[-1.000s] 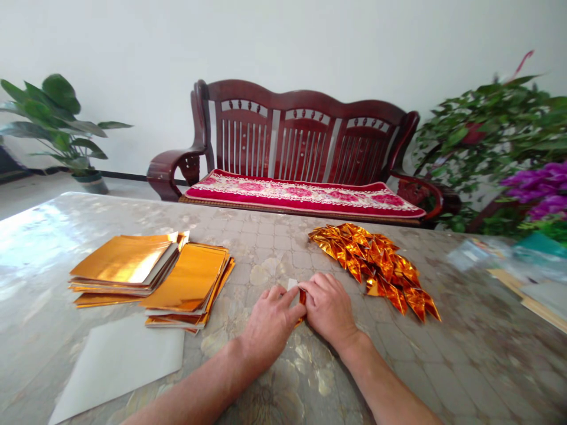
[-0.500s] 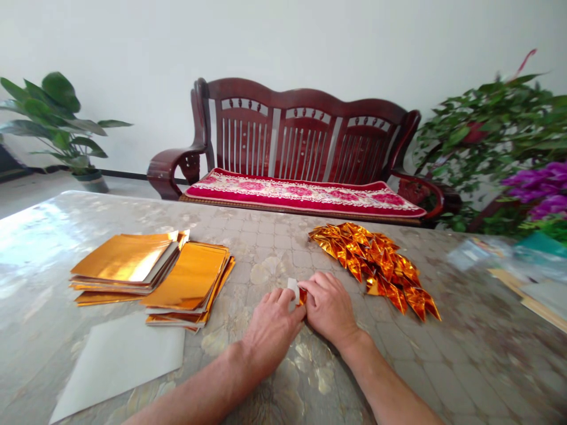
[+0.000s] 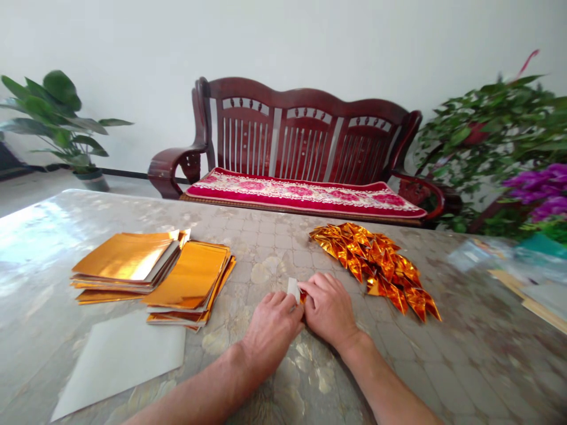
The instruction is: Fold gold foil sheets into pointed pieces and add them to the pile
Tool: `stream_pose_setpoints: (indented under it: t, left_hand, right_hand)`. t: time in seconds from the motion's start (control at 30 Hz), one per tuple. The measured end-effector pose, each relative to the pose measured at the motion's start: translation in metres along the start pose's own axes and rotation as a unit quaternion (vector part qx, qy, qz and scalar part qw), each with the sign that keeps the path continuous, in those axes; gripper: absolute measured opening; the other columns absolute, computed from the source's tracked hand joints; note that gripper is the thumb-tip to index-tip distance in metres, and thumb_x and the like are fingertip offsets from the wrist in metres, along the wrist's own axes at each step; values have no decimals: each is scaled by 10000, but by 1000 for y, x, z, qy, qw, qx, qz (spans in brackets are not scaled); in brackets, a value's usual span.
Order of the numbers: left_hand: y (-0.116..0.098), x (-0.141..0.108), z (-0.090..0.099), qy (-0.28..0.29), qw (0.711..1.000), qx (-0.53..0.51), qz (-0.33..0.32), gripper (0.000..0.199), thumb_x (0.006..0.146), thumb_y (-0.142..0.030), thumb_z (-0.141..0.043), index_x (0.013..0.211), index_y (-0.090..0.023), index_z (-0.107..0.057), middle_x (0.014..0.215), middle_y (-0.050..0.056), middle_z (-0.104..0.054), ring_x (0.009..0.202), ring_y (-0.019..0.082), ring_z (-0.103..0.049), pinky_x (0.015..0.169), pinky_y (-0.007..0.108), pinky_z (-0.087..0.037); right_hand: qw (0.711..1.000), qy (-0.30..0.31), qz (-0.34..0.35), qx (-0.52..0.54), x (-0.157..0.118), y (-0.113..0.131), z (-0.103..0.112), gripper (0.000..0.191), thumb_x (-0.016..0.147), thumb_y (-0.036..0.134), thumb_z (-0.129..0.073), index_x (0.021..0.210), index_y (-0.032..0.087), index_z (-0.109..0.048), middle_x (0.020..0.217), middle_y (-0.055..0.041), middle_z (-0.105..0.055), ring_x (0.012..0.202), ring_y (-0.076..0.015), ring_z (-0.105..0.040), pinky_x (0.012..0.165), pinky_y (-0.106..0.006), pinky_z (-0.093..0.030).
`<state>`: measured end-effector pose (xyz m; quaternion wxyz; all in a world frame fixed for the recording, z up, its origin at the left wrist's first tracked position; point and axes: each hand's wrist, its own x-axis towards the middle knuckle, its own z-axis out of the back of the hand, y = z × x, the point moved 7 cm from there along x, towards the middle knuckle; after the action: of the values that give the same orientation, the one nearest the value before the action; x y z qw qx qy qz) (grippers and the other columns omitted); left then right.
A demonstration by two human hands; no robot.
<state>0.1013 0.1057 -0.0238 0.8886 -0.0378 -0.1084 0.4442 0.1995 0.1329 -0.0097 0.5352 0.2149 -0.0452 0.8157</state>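
Note:
My hands meet at the middle of the table, pinching a small piece of gold foil paper between them. Its white back shows as a flap, and my fingers hide most of the gold side. My left hand and my right hand both grip it. Beyond my right hand lies a heap of folded gold foil triangles. To my left are two stacks of gold foil sheets, with a plain white sheet nearer me.
The table has a glossy, stone-patterned top. Plastic packets and flat card pieces lie at its right end. Behind it stand a dark wooden bench with a red cushion, and potted plants on both sides.
My fingers have closed further over the foil piece, hiding more of its gold part. The white flap stands more upright. The stacks and the heap have not moved.

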Motion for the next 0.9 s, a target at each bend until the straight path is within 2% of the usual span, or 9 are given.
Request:
stream_pose_setpoints:
  t: [0.2, 0.6, 0.9]
  left_hand:
    - [1, -2, 0, -25, 1000, -3, -2, 86, 882, -278, -652, 917, -199, -658, 903, 18, -670, 896, 221, -603, 776, 358, -475]
    - [-1, -3, 2, -43, 999, 4, -2, 66, 894, -261, -635, 883, -200, -653, 876, 25, -648, 885, 208, -593, 777, 339, -455]
    - [-1, -2, 1, -27, 1000, 7, 0, 62, 897, -257, -628, 901, -201, -655, 891, 20, -655, 894, 222, -594, 779, 359, -462]
  right_hand:
    - [1000, -5, -1, 3, 0, 0, 1, 325, 767, 29, -549, 942, 230, -735, 818, -35, -600, 839, -193, -492, 751, -304, -342]
    - [1000, -3, 17, -5, -1, 3, 1, 277, 808, 64, -559, 931, 237, -737, 797, -30, -592, 814, -185, -481, 734, -301, -337]
    - [1000, 8, 20, 0, -1, 3, -1, 236, 831, 64, -551, 851, 224, -723, 793, -26, -586, 809, -178, -479, 736, -293, -350]
